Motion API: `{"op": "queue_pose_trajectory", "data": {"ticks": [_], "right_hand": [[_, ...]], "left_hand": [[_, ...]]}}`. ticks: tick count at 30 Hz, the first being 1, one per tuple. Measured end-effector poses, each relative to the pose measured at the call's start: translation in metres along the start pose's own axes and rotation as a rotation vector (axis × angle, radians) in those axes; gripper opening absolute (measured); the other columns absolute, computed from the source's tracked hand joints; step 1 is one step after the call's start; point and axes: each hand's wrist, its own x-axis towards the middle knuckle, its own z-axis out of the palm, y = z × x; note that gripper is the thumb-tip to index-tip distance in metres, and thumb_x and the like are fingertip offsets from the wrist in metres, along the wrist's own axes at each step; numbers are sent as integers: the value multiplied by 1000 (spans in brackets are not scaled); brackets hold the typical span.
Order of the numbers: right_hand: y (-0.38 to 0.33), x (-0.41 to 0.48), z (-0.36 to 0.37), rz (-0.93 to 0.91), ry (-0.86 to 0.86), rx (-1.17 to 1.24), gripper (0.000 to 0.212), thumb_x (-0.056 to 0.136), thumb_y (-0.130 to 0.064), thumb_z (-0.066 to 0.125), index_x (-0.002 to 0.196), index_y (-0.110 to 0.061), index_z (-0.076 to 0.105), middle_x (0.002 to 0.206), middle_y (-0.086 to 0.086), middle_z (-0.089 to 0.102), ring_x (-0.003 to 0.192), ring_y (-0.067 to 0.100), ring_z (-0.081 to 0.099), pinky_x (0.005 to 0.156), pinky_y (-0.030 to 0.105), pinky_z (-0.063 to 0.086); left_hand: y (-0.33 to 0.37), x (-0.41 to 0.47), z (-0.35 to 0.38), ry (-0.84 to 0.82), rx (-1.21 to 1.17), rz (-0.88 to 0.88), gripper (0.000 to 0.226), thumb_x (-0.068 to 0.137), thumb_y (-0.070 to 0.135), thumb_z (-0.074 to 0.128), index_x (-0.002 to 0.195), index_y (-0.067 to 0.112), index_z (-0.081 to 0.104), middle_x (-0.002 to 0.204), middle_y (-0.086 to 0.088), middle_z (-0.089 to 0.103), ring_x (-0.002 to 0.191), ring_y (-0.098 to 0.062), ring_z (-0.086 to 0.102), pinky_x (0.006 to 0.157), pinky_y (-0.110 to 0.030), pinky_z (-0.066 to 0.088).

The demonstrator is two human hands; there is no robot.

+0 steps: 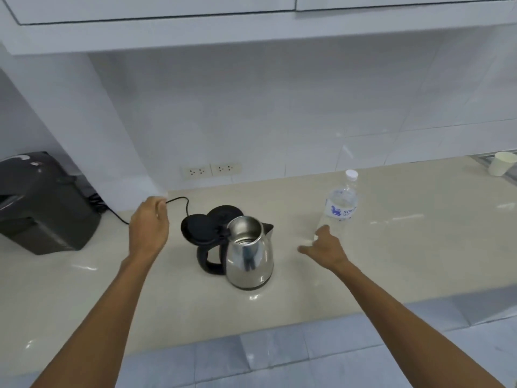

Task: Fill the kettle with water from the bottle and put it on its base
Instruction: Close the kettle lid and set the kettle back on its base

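Note:
A steel kettle (250, 259) with a black handle stands on the beige counter (405, 247), its black lid (195, 226) flipped open to the left. Just behind it lies the round black base (225, 212), with a black cord (179, 201) running left. A clear water bottle (340, 205) with a white cap and blue label stands upright to the right of the kettle. My left hand (148, 226) hovers left of the lid, fingers loosely curled, holding nothing. My right hand (324, 249) is spread just below the bottle, apart from it and holding nothing.
A dark grey appliance (42, 205) stands at the counter's left end. Two wall sockets (211, 170) sit in the tiled backsplash behind the base. A paper cup (502, 163) lies tilted at the far right. White cabinets hang overhead.

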Motion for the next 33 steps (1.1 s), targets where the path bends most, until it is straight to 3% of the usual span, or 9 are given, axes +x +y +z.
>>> {"op": "queue_pose_trajectory", "data": {"ticks": [4,7,12,15,20,22,25,29,33], "right_hand": [[-46,-19,40,-139,-65,-9,78,82,-30,87,139,-7,40,111,8,59,101,22,58,87,30,48],[-71,-25,54,-204,-80,-32,86,75,-27,90,142,-8,39,122,12,60,112,28,59,93,37,51],[-102,-34,53,-329,-40,-89,76,79,-18,76,145,-17,38,140,13,44,128,34,43,102,40,44],[-126,-36,44,-451,27,-42,60,86,-12,64,144,-18,48,148,5,47,135,26,42,108,37,41],[-148,-29,27,-426,36,251,27,101,-22,53,112,-19,78,115,-9,76,108,12,69,97,30,53],[-142,-23,23,-416,49,215,25,100,-31,60,103,-17,81,105,-10,79,100,8,71,91,23,52],[-123,-14,26,-397,25,144,19,93,-28,77,106,-15,83,103,-8,80,92,2,71,88,16,52],[-112,-4,41,-361,34,119,10,86,-16,84,95,-11,85,89,-3,81,81,6,73,84,20,56],[-117,2,53,-373,75,32,10,83,-23,86,78,-14,86,75,-4,80,76,12,75,79,27,59]], "left_hand": [[-30,-21,3,-418,-100,-43,47,94,0,63,138,17,58,137,-3,63,127,-26,59,104,-32,43],[-21,-37,7,-663,-262,0,82,77,21,90,144,34,45,138,14,58,130,-6,51,109,-32,39],[1,-36,22,-606,-430,17,91,70,43,93,145,36,43,138,20,58,132,-2,51,109,-36,43],[20,-33,32,-586,-468,96,98,70,41,93,149,38,36,145,16,53,133,-2,48,104,-25,40],[43,-31,58,-594,-372,191,88,63,47,94,137,43,46,135,15,58,127,-11,56,105,-33,48],[43,-31,68,-583,-324,202,88,58,55,92,134,47,49,133,18,57,126,-11,55,107,-42,49],[38,-32,78,-577,-257,253,89,54,60,90,133,45,52,130,23,57,124,-9,55,108,-46,47],[35,-30,81,-572,-249,274,91,53,61,91,134,43,55,130,25,57,125,-7,55,107,-42,48],[24,-33,77,-631,-231,207,107,54,60,94,146,37,45,139,17,53,127,-8,52,105,-31,48]]}}
